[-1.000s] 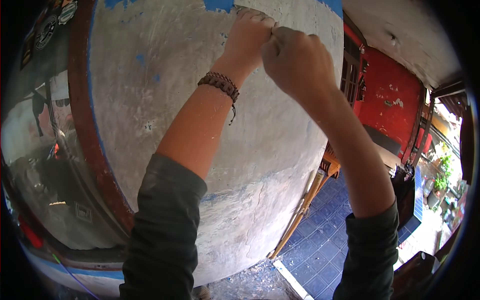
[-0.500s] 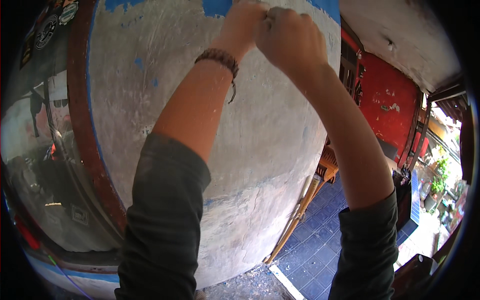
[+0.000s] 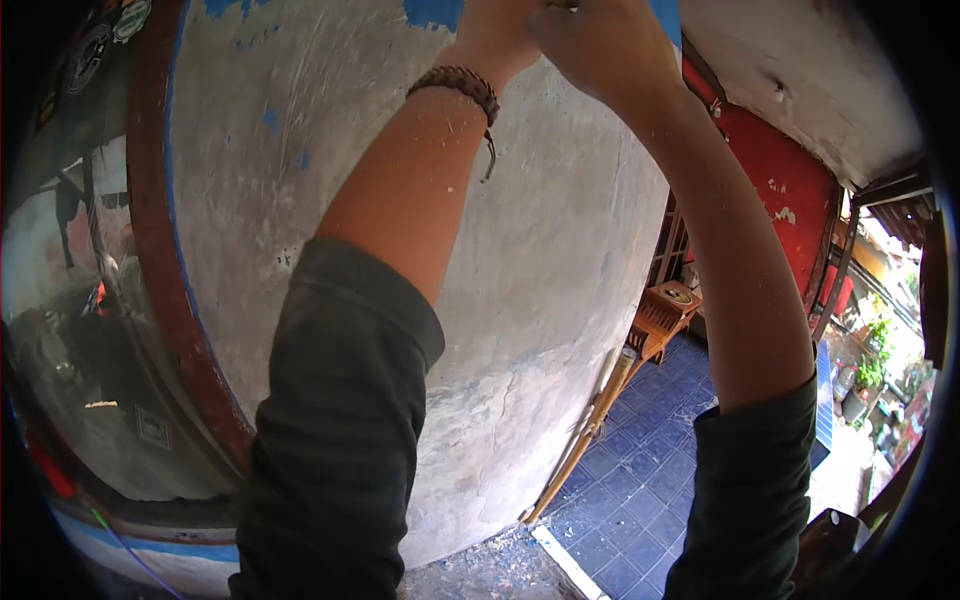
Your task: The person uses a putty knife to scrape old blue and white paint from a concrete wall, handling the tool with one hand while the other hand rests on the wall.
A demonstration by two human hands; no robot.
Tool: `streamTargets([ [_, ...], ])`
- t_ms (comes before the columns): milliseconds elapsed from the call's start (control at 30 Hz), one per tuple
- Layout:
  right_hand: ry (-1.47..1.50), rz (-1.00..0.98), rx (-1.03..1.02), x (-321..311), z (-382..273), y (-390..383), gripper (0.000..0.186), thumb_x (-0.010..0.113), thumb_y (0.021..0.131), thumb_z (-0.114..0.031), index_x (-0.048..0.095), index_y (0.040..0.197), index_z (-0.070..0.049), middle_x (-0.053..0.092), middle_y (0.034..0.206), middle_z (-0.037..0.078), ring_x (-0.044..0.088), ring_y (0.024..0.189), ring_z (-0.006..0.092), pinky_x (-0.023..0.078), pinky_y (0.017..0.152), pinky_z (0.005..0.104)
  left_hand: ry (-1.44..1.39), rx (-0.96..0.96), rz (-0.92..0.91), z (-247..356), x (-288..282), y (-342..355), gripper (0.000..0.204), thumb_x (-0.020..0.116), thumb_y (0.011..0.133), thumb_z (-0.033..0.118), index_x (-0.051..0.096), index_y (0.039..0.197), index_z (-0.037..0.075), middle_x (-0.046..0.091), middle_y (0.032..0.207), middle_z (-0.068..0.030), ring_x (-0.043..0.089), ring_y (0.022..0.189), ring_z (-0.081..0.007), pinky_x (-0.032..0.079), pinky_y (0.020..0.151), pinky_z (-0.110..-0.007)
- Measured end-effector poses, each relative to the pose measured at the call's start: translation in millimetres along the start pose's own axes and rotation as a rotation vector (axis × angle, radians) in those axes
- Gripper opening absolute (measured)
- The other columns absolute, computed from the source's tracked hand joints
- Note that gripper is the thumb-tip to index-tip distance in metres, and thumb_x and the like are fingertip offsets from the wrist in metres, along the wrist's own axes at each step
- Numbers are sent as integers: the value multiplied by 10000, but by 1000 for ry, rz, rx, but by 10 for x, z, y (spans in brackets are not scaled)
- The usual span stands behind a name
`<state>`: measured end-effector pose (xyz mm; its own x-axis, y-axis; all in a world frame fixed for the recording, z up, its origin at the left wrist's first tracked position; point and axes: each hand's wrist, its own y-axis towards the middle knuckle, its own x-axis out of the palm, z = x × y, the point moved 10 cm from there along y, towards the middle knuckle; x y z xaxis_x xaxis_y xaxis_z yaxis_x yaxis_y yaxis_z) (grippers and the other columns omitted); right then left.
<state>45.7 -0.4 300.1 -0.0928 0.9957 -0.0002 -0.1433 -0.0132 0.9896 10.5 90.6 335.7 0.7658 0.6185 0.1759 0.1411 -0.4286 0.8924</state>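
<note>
Both my arms reach up in front of a grey wall (image 3: 560, 230) with scraped blue paint. My left hand (image 3: 500, 35), with a braided brown bracelet (image 3: 455, 82) at its wrist, is at the top edge of the view and partly cut off. Right beside it, my right hand (image 3: 612, 50) is closed, its fingers bent toward the left hand. Between them a small bit of something shows, too little to name. Patches of blue paint (image 3: 432, 10) remain on the wall near the hands.
To the left is a window (image 3: 90, 330) in a brown frame (image 3: 165, 220). Bamboo poles (image 3: 590, 430) lean on the wall's right corner. Beyond stand a wooden piece of furniture (image 3: 662, 315) on blue floor tiles (image 3: 630, 480) and a red wall (image 3: 775, 190). Paint flakes litter the ground.
Both hands have moved higher and slightly right, partly out of the top of the view. More of the wooden furniture shows past my right arm.
</note>
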Motion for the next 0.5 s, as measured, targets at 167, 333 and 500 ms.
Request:
streamTargets([
  [167, -106, -266, 53, 169, -48, -480, 389, 438, 895, -290, 663, 942, 25, 660, 909, 281, 652, 875, 435, 511, 854, 489, -153, 127, 291, 330, -353, -515, 197, 522, 768, 185, 603, 659, 42, 626, 721, -145, 607, 841, -314, 417, 910, -435],
  [333, -88, -94, 125, -178, -160, -209, 315, 540, 861, -232, 673, 817, 50, 649, 830, 287, 648, 793, 427, 527, 757, 466, -145, 22, -109, 147, 3, -151, 207, 515, 776, 185, 599, 668, 30, 633, 776, -163, 597, 885, -321, 408, 926, -449],
  [500, -144, -117, 19, 77, 16, -398, 273, 528, 844, -273, 688, 861, -53, 661, 761, 220, 642, 738, 417, 536, 736, 482, -145, 92, 116, 269, -94, -370, 240, 527, 779, 235, 602, 660, 41, 631, 725, -162, 611, 812, -328, 444, 830, -439],
])
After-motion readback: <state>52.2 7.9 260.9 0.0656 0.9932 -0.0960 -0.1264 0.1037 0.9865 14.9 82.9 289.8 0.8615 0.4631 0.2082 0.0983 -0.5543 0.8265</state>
